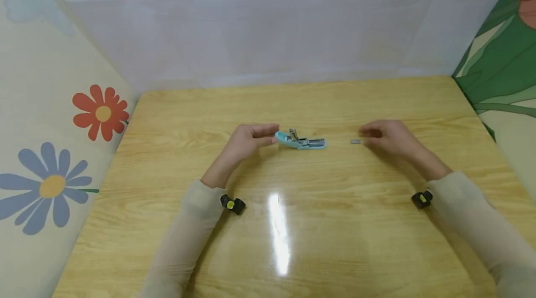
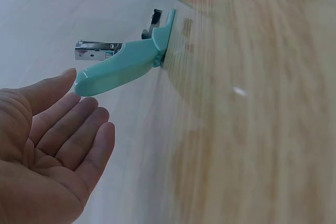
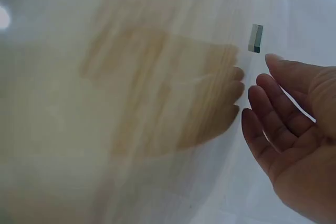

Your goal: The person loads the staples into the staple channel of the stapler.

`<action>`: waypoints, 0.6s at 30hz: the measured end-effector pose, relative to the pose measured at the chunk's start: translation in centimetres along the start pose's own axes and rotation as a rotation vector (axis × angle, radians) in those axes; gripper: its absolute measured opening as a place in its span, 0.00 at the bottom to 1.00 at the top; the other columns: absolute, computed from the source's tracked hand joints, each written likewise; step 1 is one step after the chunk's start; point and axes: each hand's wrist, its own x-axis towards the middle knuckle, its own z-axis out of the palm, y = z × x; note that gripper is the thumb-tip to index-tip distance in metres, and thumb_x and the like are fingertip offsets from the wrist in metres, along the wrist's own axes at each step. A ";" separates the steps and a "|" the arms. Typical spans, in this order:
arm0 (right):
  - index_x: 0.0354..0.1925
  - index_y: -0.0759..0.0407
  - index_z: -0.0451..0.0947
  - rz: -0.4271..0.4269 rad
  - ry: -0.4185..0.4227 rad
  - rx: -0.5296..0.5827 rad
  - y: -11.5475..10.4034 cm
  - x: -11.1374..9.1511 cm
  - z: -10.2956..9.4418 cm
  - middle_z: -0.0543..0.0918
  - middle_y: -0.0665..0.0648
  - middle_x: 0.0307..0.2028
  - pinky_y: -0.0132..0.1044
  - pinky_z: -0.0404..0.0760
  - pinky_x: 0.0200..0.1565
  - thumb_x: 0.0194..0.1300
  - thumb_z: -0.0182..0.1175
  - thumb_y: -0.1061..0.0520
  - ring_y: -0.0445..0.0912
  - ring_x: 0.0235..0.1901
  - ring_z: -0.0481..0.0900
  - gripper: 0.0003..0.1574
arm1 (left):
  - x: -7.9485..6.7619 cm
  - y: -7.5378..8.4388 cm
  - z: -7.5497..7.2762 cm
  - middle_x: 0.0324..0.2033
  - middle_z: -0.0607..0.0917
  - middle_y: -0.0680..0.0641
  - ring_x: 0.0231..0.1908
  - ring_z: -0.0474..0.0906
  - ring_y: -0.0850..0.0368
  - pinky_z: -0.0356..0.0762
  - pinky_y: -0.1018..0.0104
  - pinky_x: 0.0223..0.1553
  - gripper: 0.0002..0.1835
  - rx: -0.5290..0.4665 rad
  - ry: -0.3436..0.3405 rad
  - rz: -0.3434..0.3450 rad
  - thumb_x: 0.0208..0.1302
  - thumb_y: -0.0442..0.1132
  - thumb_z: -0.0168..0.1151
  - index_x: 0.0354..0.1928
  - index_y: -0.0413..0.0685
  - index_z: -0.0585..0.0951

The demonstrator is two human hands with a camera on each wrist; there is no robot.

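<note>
A light-blue stapler [image 1: 311, 145] lies opened out on the table, its top cover [image 2: 118, 71] swung back to the left and a metal part standing up from it. My left hand [image 1: 246, 141] is at the tip of that cover, fingers relaxed. In the left wrist view, the thumb of this hand [image 2: 50, 145] meets or nearly meets the tip; which of the two I cannot tell. A short grey strip of staples [image 1: 355, 141] rests to the right of the stapler. Beside it hovers my right hand [image 1: 389, 136], its loosely bent fingers [image 3: 270, 114] apart from the strip [image 3: 255, 38].
The wood-grain table [image 1: 335, 233] reaches back to a white-covered wall [image 1: 259, 32]. Side panels painted with flowers [image 1: 103, 113] and green leaves [image 1: 498, 60] flank it. Each wrist carries a small black camera [image 1: 232, 205]. Light glares off the tabletop near the front.
</note>
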 end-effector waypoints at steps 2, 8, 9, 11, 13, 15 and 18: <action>0.56 0.65 0.83 -0.006 -0.006 -0.019 -0.1 0.1 0.2 0.87 0.67 0.50 0.56 0.81 0.55 0.67 0.66 0.61 0.59 0.49 0.85 0.20 | 0.0 -0.1 0.1 0.63 0.83 0.51 0.65 0.78 0.55 0.73 0.54 0.69 0.25 -0.006 0.003 -0.004 0.67 0.44 0.69 0.66 0.51 0.80; 0.52 0.64 0.85 -0.051 -0.007 -0.083 -0.4 0.8 0.8 0.89 0.65 0.47 0.55 0.82 0.53 0.67 0.67 0.60 0.58 0.47 0.86 0.16 | 0.1 -0.2 0.3 0.61 0.84 0.50 0.64 0.78 0.54 0.75 0.54 0.67 0.23 0.019 0.012 -0.001 0.68 0.43 0.69 0.64 0.53 0.81; 0.51 0.64 0.86 -0.058 -0.007 -0.089 -0.5 1.0 0.8 0.89 0.65 0.46 0.55 0.82 0.52 0.66 0.68 0.60 0.58 0.47 0.86 0.16 | 0.2 -0.3 0.3 0.61 0.84 0.51 0.64 0.78 0.54 0.75 0.54 0.67 0.23 0.022 0.015 -0.002 0.68 0.43 0.69 0.64 0.54 0.81; 0.49 0.64 0.86 -0.070 -0.007 -0.099 -0.7 1.2 0.9 0.90 0.64 0.45 0.55 0.82 0.53 0.66 0.68 0.61 0.58 0.47 0.86 0.14 | 0.2 -0.3 0.3 0.61 0.84 0.50 0.65 0.78 0.54 0.74 0.54 0.67 0.22 0.022 0.020 -0.003 0.68 0.43 0.69 0.64 0.54 0.82; 0.48 0.63 0.87 -0.076 -0.012 -0.107 -0.9 1.3 1.1 0.90 0.63 0.44 0.55 0.83 0.53 0.66 0.68 0.61 0.58 0.46 0.87 0.12 | 0.3 -0.3 0.3 0.61 0.84 0.50 0.65 0.77 0.54 0.74 0.54 0.67 0.22 0.024 0.022 -0.005 0.68 0.43 0.69 0.63 0.54 0.82; 0.46 0.62 0.87 -0.078 -0.015 -0.115 -1.0 1.3 1.1 0.90 0.63 0.43 0.55 0.83 0.52 0.66 0.68 0.61 0.58 0.46 0.87 0.11 | 0.3 -0.3 0.3 0.62 0.84 0.50 0.65 0.77 0.54 0.74 0.54 0.68 0.22 0.026 0.015 -0.003 0.68 0.43 0.69 0.64 0.54 0.82; 0.44 0.61 0.88 -0.084 -0.014 -0.133 -0.9 1.3 1.1 0.90 0.62 0.43 0.55 0.83 0.51 0.66 0.67 0.61 0.57 0.45 0.87 0.09 | 0.3 -0.2 0.3 0.62 0.83 0.51 0.66 0.77 0.54 0.74 0.55 0.68 0.23 0.045 0.013 0.009 0.68 0.44 0.68 0.64 0.54 0.81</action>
